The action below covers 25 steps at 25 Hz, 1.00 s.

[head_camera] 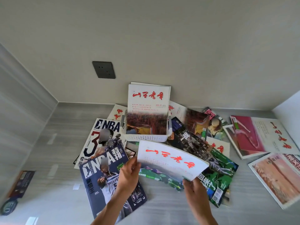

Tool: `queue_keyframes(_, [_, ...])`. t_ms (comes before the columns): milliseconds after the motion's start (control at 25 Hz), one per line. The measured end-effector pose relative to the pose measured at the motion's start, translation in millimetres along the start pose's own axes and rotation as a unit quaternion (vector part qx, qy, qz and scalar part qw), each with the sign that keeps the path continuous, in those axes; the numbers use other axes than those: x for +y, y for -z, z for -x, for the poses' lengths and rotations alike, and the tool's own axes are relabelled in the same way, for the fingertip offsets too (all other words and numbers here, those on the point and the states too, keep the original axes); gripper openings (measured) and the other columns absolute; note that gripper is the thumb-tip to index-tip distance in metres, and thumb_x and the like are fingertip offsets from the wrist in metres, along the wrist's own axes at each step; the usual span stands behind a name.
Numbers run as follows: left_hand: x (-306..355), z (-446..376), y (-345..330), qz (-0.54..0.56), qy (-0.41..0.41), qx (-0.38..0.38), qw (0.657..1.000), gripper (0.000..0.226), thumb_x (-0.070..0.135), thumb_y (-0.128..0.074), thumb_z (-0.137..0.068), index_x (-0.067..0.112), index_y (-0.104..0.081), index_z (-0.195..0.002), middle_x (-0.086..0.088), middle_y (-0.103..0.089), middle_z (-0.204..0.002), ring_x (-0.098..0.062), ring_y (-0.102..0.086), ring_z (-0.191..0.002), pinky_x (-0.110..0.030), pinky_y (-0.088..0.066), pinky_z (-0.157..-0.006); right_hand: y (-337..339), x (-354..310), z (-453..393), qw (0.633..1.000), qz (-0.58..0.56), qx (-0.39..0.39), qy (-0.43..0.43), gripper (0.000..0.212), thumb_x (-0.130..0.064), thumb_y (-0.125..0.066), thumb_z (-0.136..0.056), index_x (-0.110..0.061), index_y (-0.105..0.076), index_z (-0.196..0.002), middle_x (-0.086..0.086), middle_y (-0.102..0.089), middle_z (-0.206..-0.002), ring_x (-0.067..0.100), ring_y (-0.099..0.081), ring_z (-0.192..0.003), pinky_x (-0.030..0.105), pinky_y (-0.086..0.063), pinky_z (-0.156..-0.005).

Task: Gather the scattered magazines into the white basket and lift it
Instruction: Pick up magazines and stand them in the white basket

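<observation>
- White basket [146,137]: perforated plastic walls, stands at the back of the grey surface [48,143] by the wall; upright magazine [146,109] inside, white cover, red brush characters, reddish field photo.
- Held magazine [172,161]: same white cover with red script, bowed, in the air just in front of the basket.
- Left hand [129,174] grip pinches its left edge; right hand [194,190] grip pinches the lower right corner.
- NBA magazines [103,169] lie left, green sports issue [217,179] right, pink-covered ones [253,135] far right.
</observation>
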<state>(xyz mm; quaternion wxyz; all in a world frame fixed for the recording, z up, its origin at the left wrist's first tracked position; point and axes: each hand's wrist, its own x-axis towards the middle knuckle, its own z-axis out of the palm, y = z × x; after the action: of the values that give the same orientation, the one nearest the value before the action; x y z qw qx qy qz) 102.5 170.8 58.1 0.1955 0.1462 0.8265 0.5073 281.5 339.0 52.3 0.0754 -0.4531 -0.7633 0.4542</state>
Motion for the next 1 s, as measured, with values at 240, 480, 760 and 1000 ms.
queue_keyframes(240, [50,-35,38,0.048,-0.031,0.092,0.994,0.043,0.008,-0.061,-0.09,0.05,-0.069,-0.081,0.022,-0.075,-0.079,-0.004,-0.071,-0.069,-0.025,-0.057,-0.06,18,-78,-47,0.979,-0.188,-0.017,0.079,0.025,-0.01,-0.054,-0.097,-0.031,-0.063,-0.108,-0.005,-0.072,-0.086,0.008,-0.069,-0.069,0.022,-0.056,-0.056])
queue_keyframes(480, [106,-153,79,0.078,-0.059,0.116,0.988,0.023,0.009,-0.058,-0.093,0.028,-0.071,-0.092,0.006,-0.076,-0.093,-0.006,-0.072,-0.08,-0.021,-0.06,-0.069,0,-194,-155,0.963,-0.199,0.024,0.182,0.023,-0.014,-0.055,-0.097,-0.036,-0.063,-0.098,-0.016,-0.07,-0.092,0.002,-0.068,-0.07,0.033,-0.061,-0.073])
queue_keyframes(760, [66,-214,72,-0.023,0.007,0.044,0.999,0.018,0.013,-0.054,-0.094,0.015,-0.064,-0.108,-0.009,-0.071,-0.114,-0.025,-0.071,-0.092,-0.044,-0.061,-0.078,-52,-171,-226,0.981,-0.154,0.014,0.119,0.023,-0.014,-0.054,-0.097,-0.035,-0.062,-0.092,-0.024,-0.07,-0.086,-0.002,-0.069,-0.066,0.051,-0.061,-0.076])
queue_keyframes(1000, [25,-223,57,-0.143,0.011,0.052,0.988,0.012,0.012,-0.062,-0.09,0.011,-0.071,-0.097,-0.004,-0.076,-0.105,-0.009,-0.067,-0.072,-0.01,-0.05,-0.057,-69,-142,-240,0.993,-0.082,-0.014,0.086,0.017,-0.015,-0.05,-0.098,-0.022,-0.061,-0.108,0.004,-0.072,-0.107,0.012,-0.072,-0.072,0.04,-0.063,-0.069])
